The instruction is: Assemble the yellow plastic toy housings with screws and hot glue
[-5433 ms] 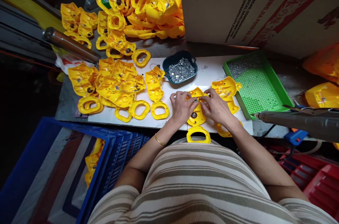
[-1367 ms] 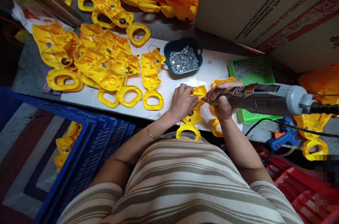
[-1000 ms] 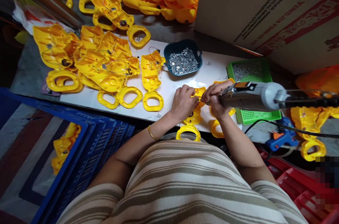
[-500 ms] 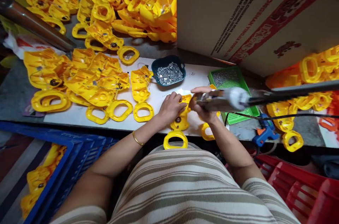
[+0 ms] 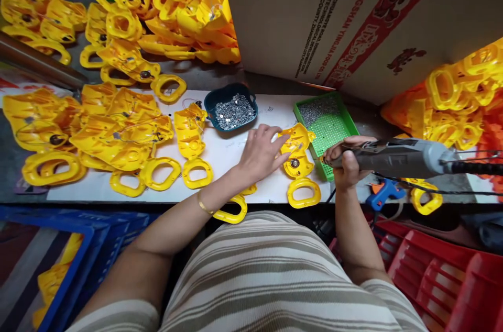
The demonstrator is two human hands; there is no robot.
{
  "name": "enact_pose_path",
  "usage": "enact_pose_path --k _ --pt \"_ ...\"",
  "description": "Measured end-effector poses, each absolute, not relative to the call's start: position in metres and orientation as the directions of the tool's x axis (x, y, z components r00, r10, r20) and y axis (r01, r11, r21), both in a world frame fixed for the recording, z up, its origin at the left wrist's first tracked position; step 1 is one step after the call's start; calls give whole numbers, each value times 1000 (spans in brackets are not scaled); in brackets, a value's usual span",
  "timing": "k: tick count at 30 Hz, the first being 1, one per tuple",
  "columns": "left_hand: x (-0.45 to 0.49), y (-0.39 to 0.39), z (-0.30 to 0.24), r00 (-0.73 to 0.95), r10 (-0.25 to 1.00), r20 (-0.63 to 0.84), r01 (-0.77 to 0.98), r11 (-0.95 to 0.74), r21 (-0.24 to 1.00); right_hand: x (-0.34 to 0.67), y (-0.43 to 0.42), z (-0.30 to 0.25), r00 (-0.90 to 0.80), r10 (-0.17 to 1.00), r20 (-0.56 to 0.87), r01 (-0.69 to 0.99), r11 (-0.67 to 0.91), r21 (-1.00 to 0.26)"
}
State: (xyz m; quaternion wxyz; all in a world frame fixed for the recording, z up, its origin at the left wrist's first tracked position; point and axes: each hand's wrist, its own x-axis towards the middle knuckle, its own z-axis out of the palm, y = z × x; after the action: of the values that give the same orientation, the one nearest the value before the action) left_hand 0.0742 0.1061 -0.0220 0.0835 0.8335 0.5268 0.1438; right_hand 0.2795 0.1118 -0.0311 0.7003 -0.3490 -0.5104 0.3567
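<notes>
My left hand (image 5: 262, 153) is open, fingers spread, with its fingertips at the left edge of a yellow plastic shell half (image 5: 301, 138). That shell lies with its hollow side up and has a round dark part in its lower end and a yellow ring (image 5: 291, 201) below it. Under my left wrist another yellow ring (image 5: 244, 211) shows, the shell above it mostly hidden by my forearm. My right hand (image 5: 348, 164) grips a grey electric screwdriver (image 5: 404, 156), its tip pointing left over the front of a green perforated tray (image 5: 351, 125) of small screws.
A dark blue dish (image 5: 253, 107) of shiny metal bits stands behind my left hand. Yellow shells (image 5: 118, 135) are piled left and behind. A large carton (image 5: 275, 18) stands at the back. A blue glue gun (image 5: 383, 193) lies right; blue (image 5: 92, 232) and red crates (image 5: 440, 269) flank me.
My left hand has left the nearer shell, opened, and moved right to the other one. My right hand has carried the screwdriver right, away from the shells. The view has shifted too.
</notes>
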Motion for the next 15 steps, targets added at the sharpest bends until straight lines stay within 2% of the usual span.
enact_pose_path --k 6,15 --pt "117 127 -46 395 916 72 864 -397 310 277 109 -44 126 888 442 -177 459 -871" --pt "107 120 -53 398 907 135 810 -417 412 278 94 -63 59 918 392 -220 395 -892"
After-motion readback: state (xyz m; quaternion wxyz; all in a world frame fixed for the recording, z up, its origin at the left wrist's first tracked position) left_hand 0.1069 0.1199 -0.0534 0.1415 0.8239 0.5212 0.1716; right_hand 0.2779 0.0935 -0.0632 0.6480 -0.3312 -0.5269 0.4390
